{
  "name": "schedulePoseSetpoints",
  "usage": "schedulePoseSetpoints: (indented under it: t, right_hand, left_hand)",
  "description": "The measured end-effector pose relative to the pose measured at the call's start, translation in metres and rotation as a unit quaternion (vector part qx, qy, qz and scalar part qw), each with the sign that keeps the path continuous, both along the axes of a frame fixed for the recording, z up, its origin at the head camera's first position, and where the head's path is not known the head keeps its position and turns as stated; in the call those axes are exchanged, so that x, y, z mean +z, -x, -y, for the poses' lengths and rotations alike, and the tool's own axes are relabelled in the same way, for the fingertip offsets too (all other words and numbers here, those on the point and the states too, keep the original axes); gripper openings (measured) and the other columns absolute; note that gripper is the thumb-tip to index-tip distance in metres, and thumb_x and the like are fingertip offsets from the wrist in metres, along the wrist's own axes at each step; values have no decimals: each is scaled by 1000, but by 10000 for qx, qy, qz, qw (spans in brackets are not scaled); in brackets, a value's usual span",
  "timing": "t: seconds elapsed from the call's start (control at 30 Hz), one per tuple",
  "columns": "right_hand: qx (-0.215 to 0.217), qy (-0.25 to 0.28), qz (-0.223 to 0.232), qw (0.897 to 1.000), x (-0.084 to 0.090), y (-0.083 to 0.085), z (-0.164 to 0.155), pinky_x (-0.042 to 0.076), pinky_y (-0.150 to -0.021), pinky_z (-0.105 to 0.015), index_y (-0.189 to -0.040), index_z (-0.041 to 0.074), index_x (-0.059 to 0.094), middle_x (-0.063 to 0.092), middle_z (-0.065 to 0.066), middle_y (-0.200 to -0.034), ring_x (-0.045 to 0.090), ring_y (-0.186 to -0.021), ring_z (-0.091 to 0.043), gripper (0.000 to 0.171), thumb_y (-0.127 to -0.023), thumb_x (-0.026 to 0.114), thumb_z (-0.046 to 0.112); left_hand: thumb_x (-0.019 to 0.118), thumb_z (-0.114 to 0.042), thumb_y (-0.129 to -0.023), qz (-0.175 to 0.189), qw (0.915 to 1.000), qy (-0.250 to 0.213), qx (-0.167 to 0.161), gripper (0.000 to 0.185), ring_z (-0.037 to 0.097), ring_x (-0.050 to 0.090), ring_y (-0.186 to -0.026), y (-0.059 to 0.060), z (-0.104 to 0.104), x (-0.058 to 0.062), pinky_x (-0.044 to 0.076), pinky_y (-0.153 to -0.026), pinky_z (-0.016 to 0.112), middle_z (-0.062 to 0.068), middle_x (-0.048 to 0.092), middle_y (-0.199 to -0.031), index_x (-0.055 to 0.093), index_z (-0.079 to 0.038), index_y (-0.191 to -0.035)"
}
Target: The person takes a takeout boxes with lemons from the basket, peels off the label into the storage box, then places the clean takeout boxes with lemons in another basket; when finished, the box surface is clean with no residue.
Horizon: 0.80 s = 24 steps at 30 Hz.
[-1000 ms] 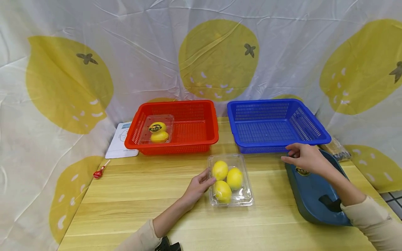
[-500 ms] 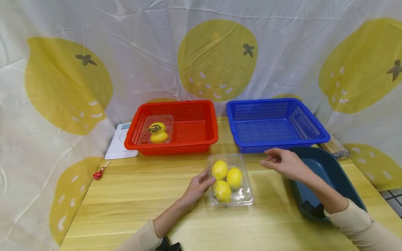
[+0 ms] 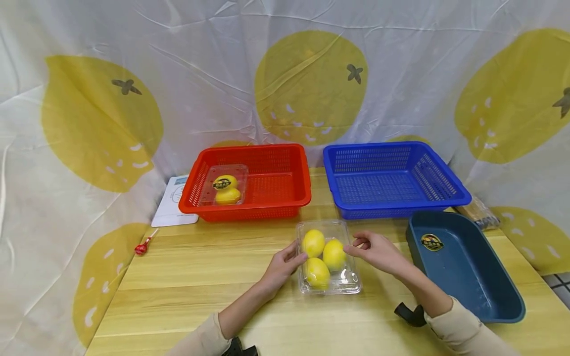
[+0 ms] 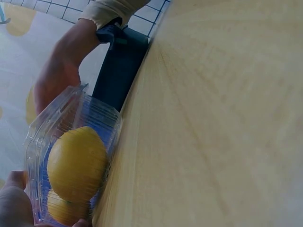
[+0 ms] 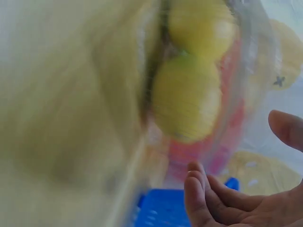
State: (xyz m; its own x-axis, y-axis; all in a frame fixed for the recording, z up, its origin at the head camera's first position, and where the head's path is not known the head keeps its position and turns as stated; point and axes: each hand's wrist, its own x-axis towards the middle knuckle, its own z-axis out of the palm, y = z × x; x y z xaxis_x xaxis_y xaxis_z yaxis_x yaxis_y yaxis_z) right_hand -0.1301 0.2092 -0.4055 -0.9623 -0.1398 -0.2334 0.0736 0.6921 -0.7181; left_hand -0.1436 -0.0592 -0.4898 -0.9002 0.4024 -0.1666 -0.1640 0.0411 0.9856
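Observation:
A clear plastic box [image 3: 344, 280] with three lemons [image 3: 333, 254] lies on the wooden table [image 3: 200, 277]. My left hand [image 3: 288, 260] holds its left edge, thumb by the nearest lemon. In the left wrist view, fingers [image 4: 12, 201] clasp the box [image 4: 94, 123] around a lemon [image 4: 75, 163]. My right hand [image 3: 373, 250] sits at the box's right side, fingers loosely curled and holding nothing. The blurred right wrist view shows that hand [image 5: 227, 198] relaxed beside the box [image 5: 246, 71] and a lemon [image 5: 187, 99].
A red basket [image 3: 303, 173] at the back holds another clear lemon box [image 3: 224, 185]. Beside it stands a blue basket [image 3: 396, 212]. A dark blue tray [image 3: 467, 277] with a sticker [image 3: 431, 242] lies at the right. A white card [image 3: 171, 210] and a red lollipop [image 3: 142, 246] lie at the left.
My right hand has let go of the dark blue tray and moved left to the lemon box. The tray, tilted before, now lies flat. The left hand stayed put.

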Motion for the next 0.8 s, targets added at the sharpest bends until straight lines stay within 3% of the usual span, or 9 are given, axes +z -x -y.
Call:
schedulePoseSetpoints:
  t: [0.2,0.37,0.53,0.6,0.67,0.73,0.8]
  right_hand:
    - [-134,490,151,9986,-18,5,5,54,-87,-38,-134,-7,50,64,-17,-119,61,-106,-26,69,-88,68,42]
    - [-11,1234,648,9902,-30,7,2,51,-97,-45,-139,-13,41,52,-28,-135,56,-118,-34,74,-92,63,39]
    - [117,1629,1061,9809,-37,9,3,51,-97,-45,-137,-15,43,55,-26,-133,61,-109,-27,72,-96,55,43]
    - [180,1755,1148,9776,-39,9,5,52,-96,-42,-134,-13,47,61,-20,-126,62,-104,-21,69,-97,52,45]
    - [273,1914,1215,9736,-40,10,7,51,-89,-38,-121,-8,57,64,-10,-103,58,-92,-15,59,-98,49,46]
    - [335,2038,1246,9705,-40,11,8,47,-81,-33,-103,-1,61,54,-1,-81,50,-80,-12,48,-99,48,46]
    - [385,2142,1264,9678,-40,11,9,43,-76,-30,-90,5,57,40,3,-70,43,-73,-13,42,-99,47,45]
  left_hand:
    - [61,-30,-96,76,9998,-171,-4,76,36,21,-148,0,0,0,28,-116,45,21,21,-160,22,6,-151]
    - [60,-26,-96,288,9988,-403,-28,75,34,22,-148,0,1,-2,32,-115,42,21,21,-160,21,6,-152]
    - [59,-25,-96,442,9979,-479,30,75,35,26,-146,-1,1,-2,37,-113,41,22,20,-160,20,5,-152]
    - [58,-25,-96,461,9977,-499,57,75,36,28,-145,-2,2,-2,40,-112,39,24,20,-160,20,4,-153]
    - [57,-25,-96,467,9975,-526,71,74,37,29,-145,-1,1,-2,41,-110,37,25,20,-159,19,4,-153]
    - [57,-25,-96,465,9975,-533,67,74,36,30,-144,-1,1,-2,43,-109,35,26,21,-159,19,4,-153]
    - [56,-24,-96,436,9976,-540,59,73,36,29,-145,0,0,-1,42,-109,35,25,21,-159,19,4,-153]
